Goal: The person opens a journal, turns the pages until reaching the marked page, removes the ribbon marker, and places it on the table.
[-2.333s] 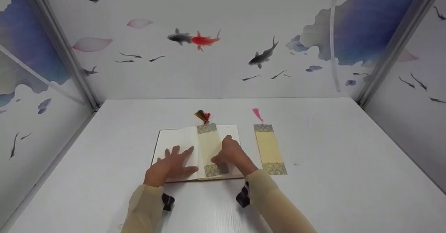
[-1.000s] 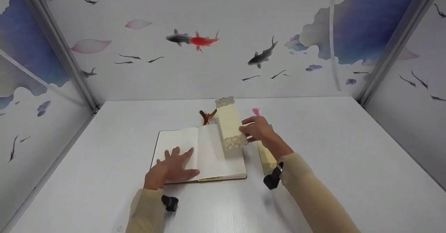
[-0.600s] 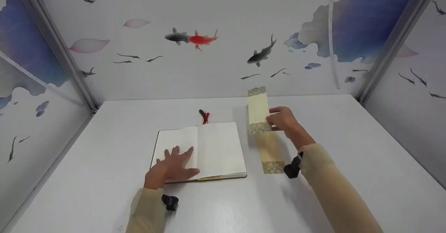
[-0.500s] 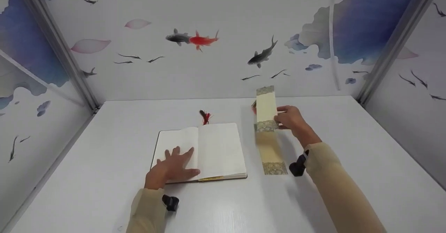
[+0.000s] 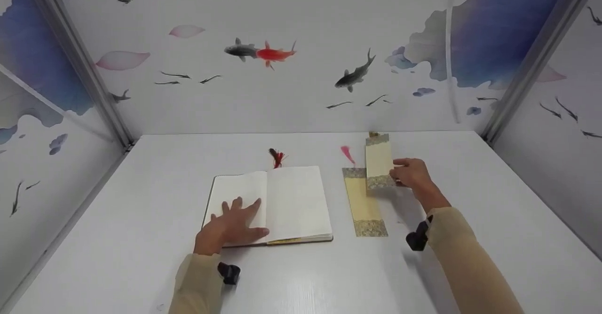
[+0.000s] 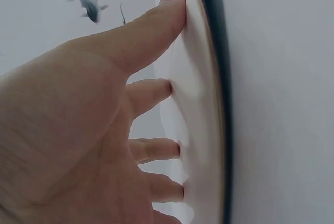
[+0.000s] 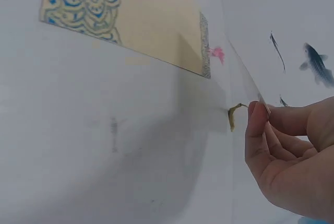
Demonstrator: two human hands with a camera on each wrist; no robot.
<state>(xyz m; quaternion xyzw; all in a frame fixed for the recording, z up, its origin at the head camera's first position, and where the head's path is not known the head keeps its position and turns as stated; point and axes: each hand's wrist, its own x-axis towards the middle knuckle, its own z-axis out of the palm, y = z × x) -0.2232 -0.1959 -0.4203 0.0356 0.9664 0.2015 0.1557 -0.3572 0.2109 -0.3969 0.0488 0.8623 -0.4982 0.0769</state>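
My left hand (image 5: 233, 223) rests with spread fingers on the left page of an open notebook (image 5: 298, 201); in the left wrist view its fingertips (image 6: 175, 151) press into the paper. My right hand (image 5: 411, 173) pinches the right edge of a cream bookmark (image 5: 379, 159) with patterned bands at both ends, held raised and tilted. An olive tassel (image 7: 233, 117) hangs from it in the right wrist view. Partly behind it lies a second, yellower bookmark (image 5: 362, 199) on the table, its pink tassel (image 5: 347, 153) pointing away.
Behind the notebook a dark and red tassel (image 5: 276, 157) pokes out onto the white table (image 5: 301, 276). A back wall (image 5: 301, 98) painted with fish closes off the far edge, and side walls stand left and right.
The right hand has lifted the cream bookmark off the notebook's right page and carried it right, past the other bookmark, then lowered it somewhat. The left hand has stayed put.
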